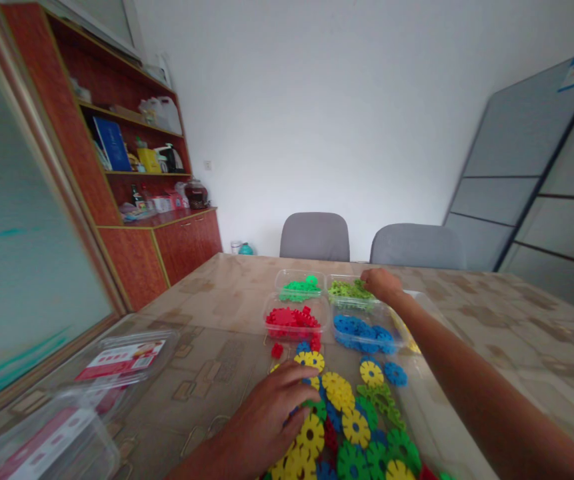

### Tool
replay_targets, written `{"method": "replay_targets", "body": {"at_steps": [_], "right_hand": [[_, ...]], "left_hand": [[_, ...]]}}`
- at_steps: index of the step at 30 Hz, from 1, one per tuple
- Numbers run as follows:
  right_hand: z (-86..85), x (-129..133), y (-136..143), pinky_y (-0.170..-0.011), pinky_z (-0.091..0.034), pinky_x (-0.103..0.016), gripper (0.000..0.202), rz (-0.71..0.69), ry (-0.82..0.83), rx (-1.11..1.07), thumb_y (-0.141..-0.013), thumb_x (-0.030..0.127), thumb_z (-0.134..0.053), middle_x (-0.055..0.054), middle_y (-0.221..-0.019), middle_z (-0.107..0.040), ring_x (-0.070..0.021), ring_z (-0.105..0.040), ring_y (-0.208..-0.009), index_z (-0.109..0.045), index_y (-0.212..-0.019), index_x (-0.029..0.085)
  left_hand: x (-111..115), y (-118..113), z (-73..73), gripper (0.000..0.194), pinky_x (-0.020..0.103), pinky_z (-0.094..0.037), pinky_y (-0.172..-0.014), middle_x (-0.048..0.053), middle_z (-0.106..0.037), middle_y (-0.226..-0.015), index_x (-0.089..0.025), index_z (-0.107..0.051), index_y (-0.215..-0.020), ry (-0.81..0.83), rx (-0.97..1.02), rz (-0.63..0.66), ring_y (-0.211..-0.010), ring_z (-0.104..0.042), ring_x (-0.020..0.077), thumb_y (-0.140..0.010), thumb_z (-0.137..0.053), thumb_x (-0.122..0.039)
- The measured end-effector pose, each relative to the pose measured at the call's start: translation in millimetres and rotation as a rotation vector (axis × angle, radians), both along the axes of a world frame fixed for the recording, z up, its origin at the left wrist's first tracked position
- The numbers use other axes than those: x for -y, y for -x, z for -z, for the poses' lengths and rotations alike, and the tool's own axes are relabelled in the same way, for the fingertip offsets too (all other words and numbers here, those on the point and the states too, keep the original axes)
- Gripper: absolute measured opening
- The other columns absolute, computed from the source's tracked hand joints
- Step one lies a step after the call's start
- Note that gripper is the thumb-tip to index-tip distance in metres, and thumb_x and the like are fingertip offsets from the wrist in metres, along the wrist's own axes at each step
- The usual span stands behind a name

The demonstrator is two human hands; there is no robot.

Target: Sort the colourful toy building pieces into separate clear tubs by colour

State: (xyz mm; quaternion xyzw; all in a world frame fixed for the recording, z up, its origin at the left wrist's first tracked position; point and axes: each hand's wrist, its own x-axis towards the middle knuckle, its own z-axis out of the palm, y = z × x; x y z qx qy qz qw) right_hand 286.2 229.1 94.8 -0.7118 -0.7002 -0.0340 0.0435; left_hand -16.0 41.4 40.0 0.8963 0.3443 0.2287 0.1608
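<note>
**Notched plastic discs between two hands, sorted colours in clear boxes beyond**

Along the left edge of the table point(191, 313) lie clear labelled packages point(121, 360); whether they are lids or boxes I cannot tell.

The left hand point(267, 420) lies over the left side of the loose pile, fingers spread and thumb apart, touching or just above the yellow discs point(311, 433); no firm grip shows. The pile, with blue, green and red pieces mixed in, reaches toward the table's near edge. The discs look light, thin and fairly stiff, probably a little slippery against each other and not fragile; the notched rim is the place to pinch one.

Toward the far edge stand clear, thin-walled boxes. The near left box point(297, 330) holds red pieces, and the far left box point(301, 288) green ones. To their right, the near box point(364, 337) holds blue discs, and the far box point(349, 291) yellow-green pieces. The right hand point(383, 283) is at that far box's right side, fingertips drawn close; whether they pinch anything I cannot tell. Yellow pieces point(413, 345) show beside the right forearm.
</note>
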Motion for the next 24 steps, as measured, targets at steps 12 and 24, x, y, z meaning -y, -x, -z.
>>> {"method": "replay_targets", "body": {"at_steps": [12, 24], "right_hand": [[0.6, 2, 19, -0.084, -0.052, -0.041, 0.026, -0.081, -0.064, 0.051, -0.094, 0.031, -0.055, -0.008, -0.12, -0.059, -0.0209, -0.061, -0.099, -0.058, -0.117, 0.019], [8.9, -2, 8, -0.085, -0.052, -0.042, 0.026, -0.079, -0.076, 0.068, -0.094, 0.031, -0.055, -0.008, -0.121, -0.059, -0.021, -0.061, -0.1, -0.058, -0.118, 0.019]], "left_hand": [[1, 0, -4.9, 0.032, 0.033, -0.038, -0.107, 0.004, -0.056, -0.132, -0.023, -0.064, -0.106, 0.005, -0.012, -0.005, -0.123, -0.049, 0.0194, -0.084, -0.05, -0.005], [2, -1, -7.6, 0.029, 0.032, -0.04, -0.105, 0.004, -0.057, -0.13, -0.023, -0.064, -0.104, -0.002, -0.016, 0.011, -0.121, -0.051, 0.0195, -0.084, -0.05, -0.006]]}}
